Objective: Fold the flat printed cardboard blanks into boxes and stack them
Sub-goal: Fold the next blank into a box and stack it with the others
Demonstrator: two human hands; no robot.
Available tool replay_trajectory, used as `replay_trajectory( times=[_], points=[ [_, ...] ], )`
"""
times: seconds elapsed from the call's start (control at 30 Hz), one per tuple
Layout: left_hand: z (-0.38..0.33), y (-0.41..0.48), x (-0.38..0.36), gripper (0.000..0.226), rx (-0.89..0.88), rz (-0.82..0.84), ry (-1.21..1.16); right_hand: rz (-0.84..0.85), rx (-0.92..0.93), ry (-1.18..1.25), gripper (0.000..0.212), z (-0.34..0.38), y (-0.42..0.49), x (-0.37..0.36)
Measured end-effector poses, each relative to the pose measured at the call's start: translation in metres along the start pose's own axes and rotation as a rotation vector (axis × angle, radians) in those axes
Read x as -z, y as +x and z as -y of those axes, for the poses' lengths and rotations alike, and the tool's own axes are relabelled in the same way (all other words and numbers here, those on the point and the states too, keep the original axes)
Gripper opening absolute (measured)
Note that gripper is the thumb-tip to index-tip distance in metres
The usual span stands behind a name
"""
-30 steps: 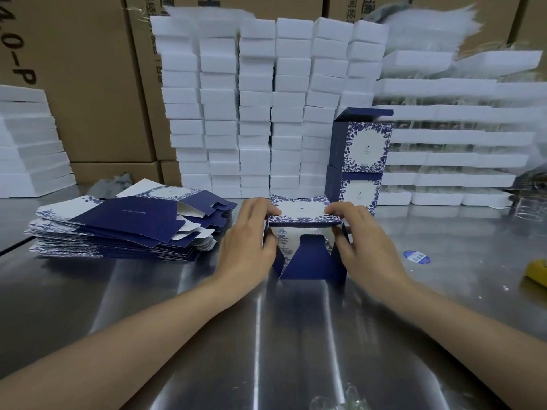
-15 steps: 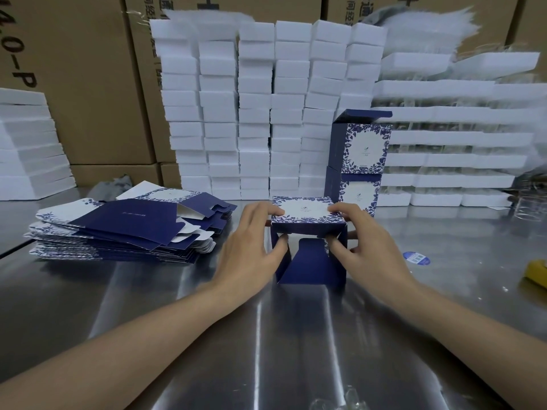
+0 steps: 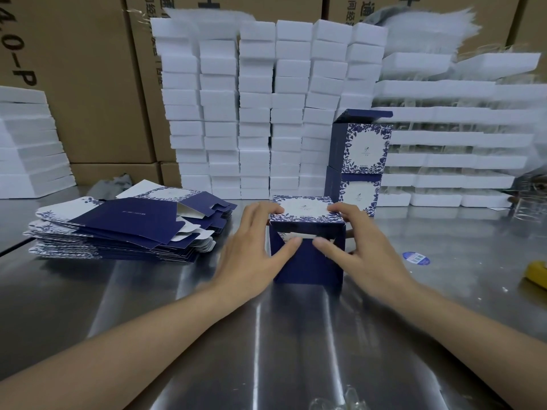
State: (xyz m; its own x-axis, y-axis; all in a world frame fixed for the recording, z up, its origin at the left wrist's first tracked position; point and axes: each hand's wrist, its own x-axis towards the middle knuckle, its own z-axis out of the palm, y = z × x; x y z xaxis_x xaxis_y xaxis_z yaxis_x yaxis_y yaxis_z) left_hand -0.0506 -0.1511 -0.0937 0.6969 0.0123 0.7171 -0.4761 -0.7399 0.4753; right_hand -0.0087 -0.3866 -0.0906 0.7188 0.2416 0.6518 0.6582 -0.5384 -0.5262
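The half-folded box (image 3: 307, 263) stands on the steel table (image 3: 148, 306) in the middle of the view, straight ahead of the person, its white and blue leaf-printed face turned up and its dark blue end toward the camera, where a strip of white inner flap shows below the top edge. The left hand (image 3: 254, 250) holds the box's left upper corner, fingers laid over the printed top and thumb stretched across the near flap; the right hand (image 3: 365, 247) mirrors it on the right corner, and the two thumb tips lie close together on the blue flap. Both hands are somewhat blurred. To the left, well apart from the box, lies the pile of flat blanks (image 3: 118, 232), fanned and uneven. Just behind the box to the right, two finished boxes (image 3: 362, 152) stand one atop the other, the upper one with its lid flap open. Behind these rise columns of white foam blocks (image 3: 257, 113) against brown cartons (image 3: 88, 84). A round blue sticker (image 3: 416, 258) and a yellow object (image 3: 537, 275) lie on the table to the right.
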Motion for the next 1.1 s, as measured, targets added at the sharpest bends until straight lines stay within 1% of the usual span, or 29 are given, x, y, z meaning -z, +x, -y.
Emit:
replay_trajectory(
  times=[0.1, 0.17, 0.4, 0.47, 0.57, 0.63, 0.7, 0.83, 1.1],
  points=[
    [0.002, -0.001, -0.002, 0.060, 0.004, 0.021, 0.004, 0.073, 0.023, -0.033, 0.077, -0.006, 0.000, -0.003],
    [0.006, 0.000, -0.004, 0.062, 0.011, 0.023, 0.003, 0.090, 0.037, -0.052, 0.084, -0.011, 0.002, -0.006],
    [0.010, 0.002, -0.004, 0.063, 0.002, 0.035, -0.019, 0.078, 0.075, -0.040, 0.083, -0.018, 0.003, -0.008],
    [0.009, 0.001, -0.004, 0.070, 0.016, 0.053, -0.020, 0.083, 0.063, -0.040, 0.085, -0.018, 0.003, -0.008],
    [0.009, 0.001, -0.005, 0.088, 0.067, 0.109, -0.026, 0.103, 0.046, -0.043, 0.092, -0.019, 0.002, -0.009],
    [0.009, 0.001, -0.005, 0.097, 0.101, 0.141, -0.030, 0.108, 0.024, -0.015, 0.099, -0.019, 0.001, -0.010],
    [0.009, 0.002, -0.005, 0.102, 0.126, 0.160, -0.051, 0.118, 0.002, 0.035, 0.104, -0.020, 0.001, -0.012],
    [0.010, 0.003, -0.004, 0.102, 0.150, 0.187, -0.089, 0.143, -0.023, 0.072, 0.104, -0.023, 0.003, -0.013],
    [0.013, 0.003, -0.006, 0.086, 0.151, 0.187, -0.087, 0.136, -0.005, 0.069, 0.099, -0.025, 0.004, -0.014]
  ],
)
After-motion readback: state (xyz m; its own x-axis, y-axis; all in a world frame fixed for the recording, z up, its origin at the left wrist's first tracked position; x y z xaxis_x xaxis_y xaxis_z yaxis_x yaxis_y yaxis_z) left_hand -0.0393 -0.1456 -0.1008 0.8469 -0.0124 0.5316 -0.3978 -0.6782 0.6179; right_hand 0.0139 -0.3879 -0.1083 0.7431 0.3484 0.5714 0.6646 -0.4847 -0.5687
